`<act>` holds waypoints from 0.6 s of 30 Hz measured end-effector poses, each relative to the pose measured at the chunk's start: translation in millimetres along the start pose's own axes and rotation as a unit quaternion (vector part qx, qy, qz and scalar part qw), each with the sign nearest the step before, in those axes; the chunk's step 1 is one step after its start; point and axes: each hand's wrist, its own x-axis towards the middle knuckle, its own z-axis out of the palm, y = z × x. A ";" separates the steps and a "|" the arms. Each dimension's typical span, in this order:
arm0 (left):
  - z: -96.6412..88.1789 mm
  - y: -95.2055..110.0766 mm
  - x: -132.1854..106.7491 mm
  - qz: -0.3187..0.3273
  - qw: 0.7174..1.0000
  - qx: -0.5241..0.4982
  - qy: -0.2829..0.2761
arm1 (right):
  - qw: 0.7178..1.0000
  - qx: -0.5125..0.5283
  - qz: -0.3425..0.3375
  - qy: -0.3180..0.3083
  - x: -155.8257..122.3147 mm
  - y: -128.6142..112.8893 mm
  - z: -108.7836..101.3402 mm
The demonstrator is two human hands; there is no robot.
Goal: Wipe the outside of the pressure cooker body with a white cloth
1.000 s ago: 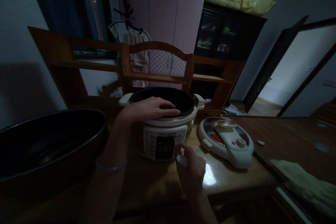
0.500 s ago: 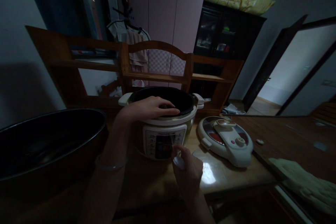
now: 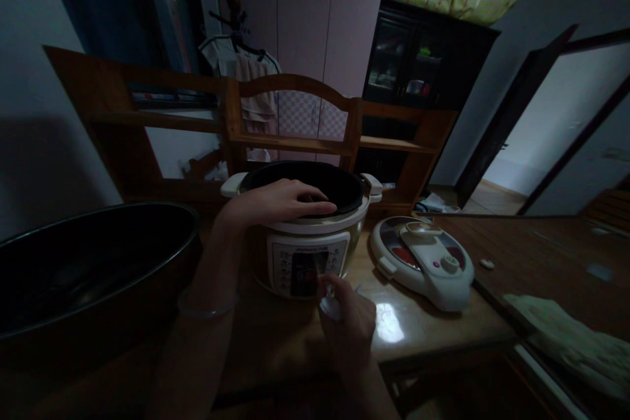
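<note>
A white electric pressure cooker (image 3: 302, 256) stands open on a wooden table (image 3: 433, 328), its dark inner pot showing. My left hand (image 3: 275, 203) lies flat across the near rim of the pot, fingers pointing right, a bangle on the wrist. My right hand (image 3: 347, 321) is in front of the cooker's control panel (image 3: 305, 269), fingers closed on a small pale object (image 3: 331, 305) that I cannot identify in the dim light.
The cooker's lid (image 3: 426, 262) lies on the table to the right. A large dark bowl (image 3: 88, 275) fills the left foreground. A wooden shelf unit (image 3: 290, 141) stands behind the cooker. A pale cloth (image 3: 566, 341) lies at the right; a doorway opens beyond.
My right hand has drifted slightly left along the front of the control panel, still holding the small object. My left hand stays on the rim.
</note>
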 end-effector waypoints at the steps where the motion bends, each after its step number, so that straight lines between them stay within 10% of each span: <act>1: 0.1 -0.1 0.2 0.000 1.000 0.000 0.000 | 1.000 0.002 0.001 0.000 -0.4 -0.6 -0.1; 18: 43.6 40.4 -20.0 0.041 0.981 0.184 0.043 | 0.999 0.043 0.011 -0.029 -11.6 -1.8 3.5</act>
